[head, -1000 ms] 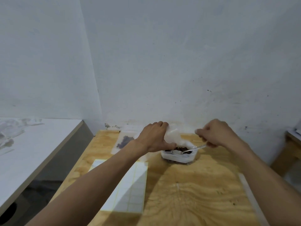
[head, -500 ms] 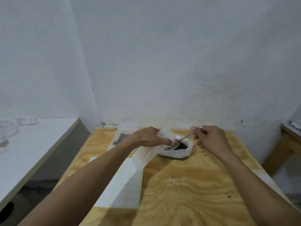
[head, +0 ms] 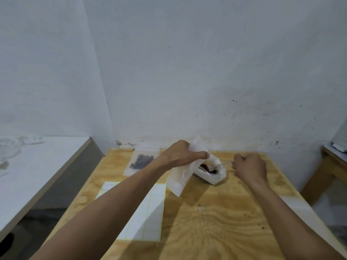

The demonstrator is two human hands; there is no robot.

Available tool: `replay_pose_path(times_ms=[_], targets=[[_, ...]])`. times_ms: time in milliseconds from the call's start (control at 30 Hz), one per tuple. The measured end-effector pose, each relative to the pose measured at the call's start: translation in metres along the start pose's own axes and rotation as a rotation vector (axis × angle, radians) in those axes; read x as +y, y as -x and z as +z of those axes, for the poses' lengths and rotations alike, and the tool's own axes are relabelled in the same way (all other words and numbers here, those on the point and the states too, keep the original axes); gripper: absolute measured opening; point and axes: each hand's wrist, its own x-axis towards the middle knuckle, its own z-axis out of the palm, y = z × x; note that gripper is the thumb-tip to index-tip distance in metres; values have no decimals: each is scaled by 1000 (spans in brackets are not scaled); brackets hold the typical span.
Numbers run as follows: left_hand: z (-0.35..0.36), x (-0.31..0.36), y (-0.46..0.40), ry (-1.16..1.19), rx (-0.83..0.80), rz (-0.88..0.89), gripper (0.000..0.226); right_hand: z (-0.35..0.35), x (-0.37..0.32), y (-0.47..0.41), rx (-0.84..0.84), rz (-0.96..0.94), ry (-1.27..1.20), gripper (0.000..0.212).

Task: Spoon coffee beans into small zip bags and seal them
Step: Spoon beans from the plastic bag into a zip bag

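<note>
My left hand pinches the top of a small clear zip bag, which hangs tilted above the wooden table. Just right of the bag stands a white plastic container with dark coffee beans in it. My right hand grips the handle of a metal spoon; the spoon's bowl is down among the beans. A filled zip bag of beans lies flat at the table's back left.
A white sheet with a yellow grid lies on the table under my left forearm. A white counter runs along the left. A wooden stand is at the right edge. The wall is close behind the table.
The zip bag has swung to hang lower beside the container. My right hand has moved right and down, and the spoon has gone back into the beans.
</note>
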Motion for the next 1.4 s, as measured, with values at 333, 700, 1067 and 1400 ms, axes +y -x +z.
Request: replay_pose_path(times_ms=[333,700,1067,1400], targets=[[-13,-30,7,-49,24,-48,72,3,4,-6,-51,217,-290,30],[-39,-43,22,-55,188,183,80,-34,-70,-22,-52,62,-374,27],[-37,-36,25,-109,148,140,36,-17,-124,12,-38,-465,-38,48],[-27,-34,12,20,-34,-81,96,-23,-61,-4,80,-384,281,49]])
